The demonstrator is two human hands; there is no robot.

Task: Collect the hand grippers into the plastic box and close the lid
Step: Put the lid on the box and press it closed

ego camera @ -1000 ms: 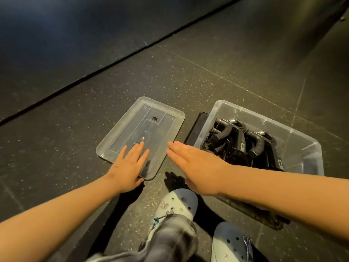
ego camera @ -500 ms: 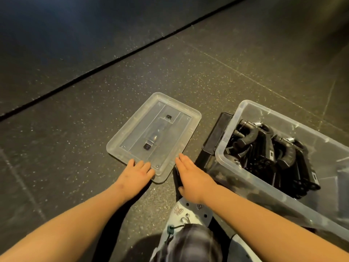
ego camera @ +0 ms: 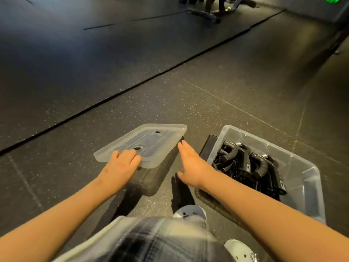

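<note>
One view only, head-worn, wide-angle. Camera is looking forward and steeply down along the person's forearms onto the dark floor (ego camera: 226, 103). It is sitting close: left hand (ego camera: 120, 165), right hand (ego camera: 192, 165), lid (ego camera: 156, 146) and plastic box (ego camera: 309, 178) are filling the lower half, and a knee (ego camera: 151, 241) is crowding the bottom edge. Far floor is running off toward the top, with gym equipment (ego camera: 207, 12) just showing there.

Grey-black-white plaid trousers (ego camera: 151, 241), blurred; 2 pale perforated clogs (ego camera: 190, 212); 2 forearms (ego camera: 66, 214) bare.
</note>
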